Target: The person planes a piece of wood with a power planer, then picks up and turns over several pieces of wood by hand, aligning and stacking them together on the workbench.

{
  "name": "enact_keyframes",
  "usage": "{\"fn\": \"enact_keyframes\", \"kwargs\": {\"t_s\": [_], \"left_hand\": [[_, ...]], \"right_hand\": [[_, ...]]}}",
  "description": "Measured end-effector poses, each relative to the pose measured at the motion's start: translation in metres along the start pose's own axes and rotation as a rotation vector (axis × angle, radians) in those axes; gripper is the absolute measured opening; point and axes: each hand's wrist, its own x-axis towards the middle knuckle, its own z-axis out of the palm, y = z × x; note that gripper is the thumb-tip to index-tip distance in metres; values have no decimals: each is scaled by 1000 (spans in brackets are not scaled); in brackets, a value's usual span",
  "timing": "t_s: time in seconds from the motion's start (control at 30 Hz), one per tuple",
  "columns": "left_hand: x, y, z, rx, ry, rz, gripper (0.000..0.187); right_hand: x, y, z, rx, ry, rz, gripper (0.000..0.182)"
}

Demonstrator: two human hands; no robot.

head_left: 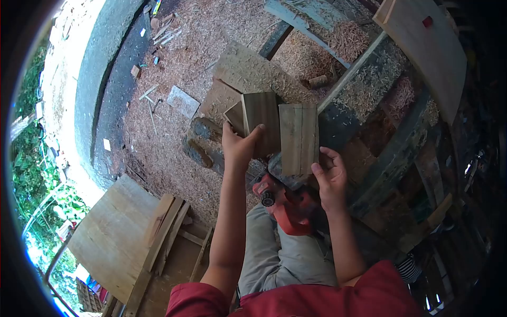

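Observation:
My left hand [240, 145] grips a short piece of wood [262, 119], with the thumb across its face and the fingers behind. A second, smaller-looking wooden piece [236, 117] shows at its left edge, partly hidden by the hand. My right hand [331, 177] pinches a flat rectangular wooden board [298, 140] by its lower right edge. Dark lines run lengthwise down this board. The two hands keep their pieces side by side, a narrow gap apart. Below them, by my legs, lies a red and black power tool [290, 208] with a ridged black knob.
Wood shavings [179, 74] cover the ground ahead. A long timber beam [359, 68] slants at the right, near a large pale panel [428, 47]. At the lower left stand a plywood sheet [116, 227] and several wood strips [169, 227]. A concrete ledge [100, 68] borders the left.

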Motion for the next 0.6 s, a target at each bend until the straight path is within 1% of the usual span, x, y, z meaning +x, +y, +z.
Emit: {"fn": "enact_keyframes", "kwargs": {"t_s": [0.07,0.17,0.27,0.33,0.43,0.47,0.53,0.57,0.6], "left_hand": [[-5,-7,-1,-170,-47,26,72],[-27,-5,-20,-208,-35,163,66],[-61,19,-47,-290,-110,132,66],[-74,16,-64,-336,-160,105,69],[-83,4,-74,-439,-243,104,68],[-87,-5,-74,-376,-220,95,63],[-92,-12,-74,-492,-204,4,66],[-93,-17,-75,-547,-193,-47,67],[-88,-28,-81,-687,-366,-50,75]], "right_hand": [[-3,-6,-4,38,1,12,42],[-11,-8,-1,71,-29,20,42],[-28,-1,12,88,-55,3,43],[-36,2,28,104,-81,-10,43],[-53,-9,45,15,-157,32,44],[-60,-15,54,-84,-132,44,44],[-70,-15,60,-259,-132,-22,44],[-75,-20,65,-351,-130,-114,45],[-79,-26,69,-445,-118,-206,45]]}}
